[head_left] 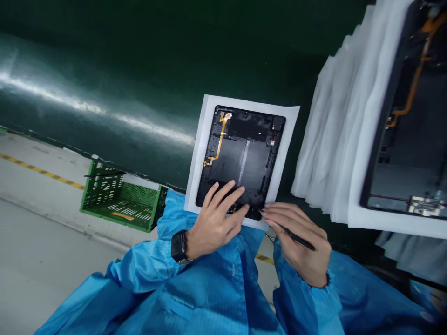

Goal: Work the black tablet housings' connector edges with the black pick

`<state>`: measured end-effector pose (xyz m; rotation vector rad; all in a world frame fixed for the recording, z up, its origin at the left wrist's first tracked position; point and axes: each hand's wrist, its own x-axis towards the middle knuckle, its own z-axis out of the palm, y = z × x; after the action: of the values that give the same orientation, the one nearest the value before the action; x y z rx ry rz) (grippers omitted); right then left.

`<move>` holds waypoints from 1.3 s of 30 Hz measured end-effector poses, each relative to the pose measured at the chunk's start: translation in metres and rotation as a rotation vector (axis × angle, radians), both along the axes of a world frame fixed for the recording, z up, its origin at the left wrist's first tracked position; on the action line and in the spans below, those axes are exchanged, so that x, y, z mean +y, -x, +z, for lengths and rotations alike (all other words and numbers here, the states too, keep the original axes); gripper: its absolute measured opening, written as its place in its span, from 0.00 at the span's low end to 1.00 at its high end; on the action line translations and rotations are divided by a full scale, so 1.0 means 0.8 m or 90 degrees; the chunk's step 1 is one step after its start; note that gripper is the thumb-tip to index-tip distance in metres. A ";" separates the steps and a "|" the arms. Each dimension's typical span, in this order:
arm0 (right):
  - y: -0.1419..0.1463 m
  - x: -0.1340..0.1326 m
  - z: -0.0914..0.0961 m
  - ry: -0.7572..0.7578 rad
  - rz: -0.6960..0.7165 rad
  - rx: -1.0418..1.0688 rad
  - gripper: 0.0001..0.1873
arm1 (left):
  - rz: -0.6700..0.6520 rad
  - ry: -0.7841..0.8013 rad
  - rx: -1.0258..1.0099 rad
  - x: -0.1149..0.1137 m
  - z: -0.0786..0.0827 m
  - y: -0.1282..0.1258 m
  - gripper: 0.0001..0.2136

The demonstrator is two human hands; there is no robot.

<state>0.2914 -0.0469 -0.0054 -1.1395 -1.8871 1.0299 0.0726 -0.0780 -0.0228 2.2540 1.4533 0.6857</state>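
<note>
Fingers [226,197] of our left hand [213,223] lie spread on the tablet housing [240,160]; our right hand [300,251] pinches a black spudger [301,241].

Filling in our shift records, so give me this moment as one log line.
left hand: on black tablet housing | right hand: holds black pen-like tool | under housing: white sheet
</note>
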 end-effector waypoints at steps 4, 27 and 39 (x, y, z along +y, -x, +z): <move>0.000 0.000 0.002 -0.003 0.020 0.001 0.22 | 0.003 0.001 0.001 0.000 0.000 -0.001 0.14; 0.009 -0.006 -0.002 0.049 -0.143 0.005 0.09 | 0.013 -0.031 -0.012 0.001 -0.003 -0.001 0.11; 0.008 0.009 0.002 -0.005 -0.034 0.006 0.13 | 0.011 -0.039 -0.013 0.000 -0.005 -0.001 0.11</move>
<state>0.2852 -0.0397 -0.0041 -1.1724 -1.8410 0.9962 0.0735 -0.0779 -0.0271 2.2755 1.4628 0.7672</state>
